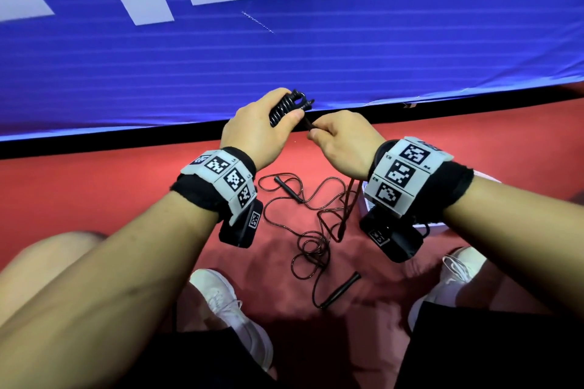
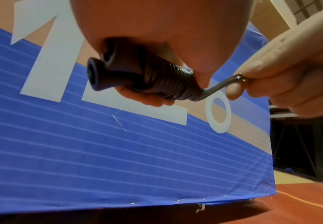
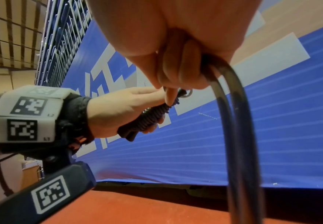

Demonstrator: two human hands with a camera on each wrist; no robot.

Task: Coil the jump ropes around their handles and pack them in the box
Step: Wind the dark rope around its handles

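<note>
**ropeguy:** Black handles (image 1: pixel 286 110), two of them side by side, with dark cord (image 2: pixel 168 84) wrapped round them in tight turns. That bundle sits in the left hand (image 1: pixel 252 133), fingers and thumb curled right round it, held up off the floor in front of the blue banner (image 1: pixel 316 66).

**matside:** And the other hand?

**ropeguy:** Right hand (image 1: pixel 343 142) is just beside it, closed on the loose end of the cord (image 2: pixel 220 86). The left wrist view shows it best: thumb and forefinger pinch the cord where it leaves the last turn of the coil. From the right wrist view the rest of that cord (image 3: pixel 239 121) comes out of the bottom of the fist and hangs down in two strands toward the floor.

**matside:** Anything else lying around?

**ropeguy:** Yep, a second rope (image 1: pixel 313 230) is on the red floor (image 1: pixel 94 193) between the person's feet, all loose loops and a tangle in the middle. One of its handles (image 1: pixel 289 189) lies under the left wrist area, the other handle (image 1: pixel 341 289) sits nearer the shoes.

**matside:** Box?

**ropeguy:** Something white (image 1: pixel 436 226) peeks out under the right wrist, mostly hidden by the wrist gear, so I can't say for sure it's the box. White sneakers (image 1: pixel 230 313) either side, and both wrists have black bands (image 1: pixel 410 177) with printed square-pattern tags.
</note>
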